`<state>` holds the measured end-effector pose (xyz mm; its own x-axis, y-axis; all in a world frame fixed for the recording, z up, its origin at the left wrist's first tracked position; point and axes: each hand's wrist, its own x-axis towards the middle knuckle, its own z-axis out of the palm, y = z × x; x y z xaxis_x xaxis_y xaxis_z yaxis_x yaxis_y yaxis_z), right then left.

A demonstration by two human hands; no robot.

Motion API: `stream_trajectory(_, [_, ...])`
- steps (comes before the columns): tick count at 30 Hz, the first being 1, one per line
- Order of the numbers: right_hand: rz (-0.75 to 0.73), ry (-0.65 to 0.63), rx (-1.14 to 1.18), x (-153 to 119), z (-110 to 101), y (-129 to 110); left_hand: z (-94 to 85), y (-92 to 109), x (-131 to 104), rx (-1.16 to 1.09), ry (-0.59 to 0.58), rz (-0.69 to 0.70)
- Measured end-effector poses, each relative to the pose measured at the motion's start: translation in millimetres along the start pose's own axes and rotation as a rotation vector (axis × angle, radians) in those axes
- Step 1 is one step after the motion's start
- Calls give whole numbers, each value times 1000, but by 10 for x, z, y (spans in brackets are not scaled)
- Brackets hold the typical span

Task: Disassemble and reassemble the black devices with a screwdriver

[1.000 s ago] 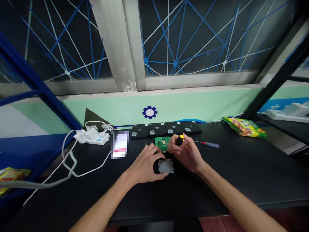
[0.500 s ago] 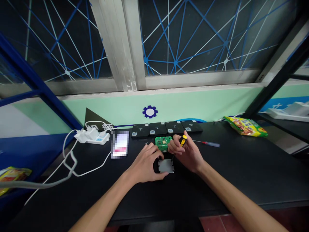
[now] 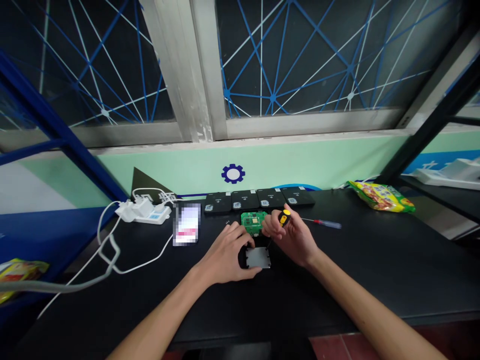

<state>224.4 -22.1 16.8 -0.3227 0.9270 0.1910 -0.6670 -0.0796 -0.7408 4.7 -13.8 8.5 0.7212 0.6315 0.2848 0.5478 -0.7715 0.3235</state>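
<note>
A silver metal plate [image 3: 258,258] with dark corner fittings lies on the black table. My left hand [image 3: 229,254] grips its left side, thumb at the front edge and fingers at the back. In my right hand [image 3: 290,236] is a screwdriver with a yellow and black handle [image 3: 284,217], its shaft pointing down at the plate's back right corner. Whether the tip sits in a screw cannot be made out. Just behind the plate lies a green circuit board [image 3: 252,222], its right edge partly covered by my right fingers.
Several black boxes [image 3: 245,199] line the table's back. A second screwdriver [image 3: 327,224] and a snack bag [image 3: 382,196] lie to the right. On the left are a blurred-out phone [image 3: 186,224], a white power strip [image 3: 150,214] and cables.
My right hand and the screwdriver handle have turned slightly, and the fingers have shifted a little on it. My left hand and the plate have not moved.
</note>
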Motion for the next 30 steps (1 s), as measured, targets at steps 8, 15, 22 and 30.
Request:
stream_trajectory(8, [-11, -22, 114, -24, 14, -17, 0, -2, -2, 0, -9, -4])
stream_trajectory(15, [-33, -5, 56, -1, -6, -22, 4, -11, -3, 2, -17, 5])
stream_trajectory(22, [-31, -12, 104, 6, -15, -18, -15, 11, -3, -45, -8, -20])
stream_trajectory(30, [-30, -1, 258, -7, 6, -34, 75, 4, 5, -122, 67, -26])
